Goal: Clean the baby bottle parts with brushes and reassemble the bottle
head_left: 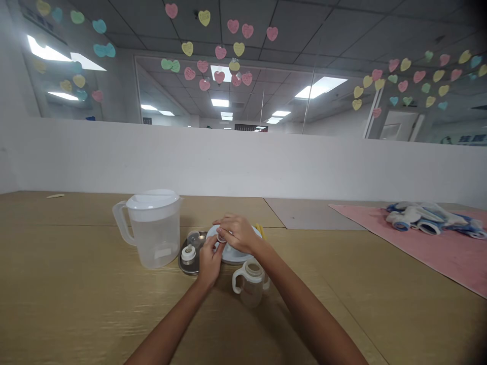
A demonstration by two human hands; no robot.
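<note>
My left hand (211, 256) and my right hand (238, 233) meet above a pale blue dish (238, 258). Both have their fingers closed on a small round whitish piece (221, 238), mostly covered by the fingers. Just below my right wrist a clear baby bottle (251, 291) with two white handles stands upright, its top uncovered. Left of my left hand lies a metal tray (184, 268). On it are a bottle nipple in a white collar (188, 254) and a clear dome cap (193, 238).
A large lidded plastic pitcher (158, 238) stands left of the tray, with clear liquid apparently inside. Yellow sticks (262, 231) show behind the dish. At the right, a pink mat (426, 253) carries crumpled white and blue cloth items (429, 218). A white wall (209, 162) closes the table's back.
</note>
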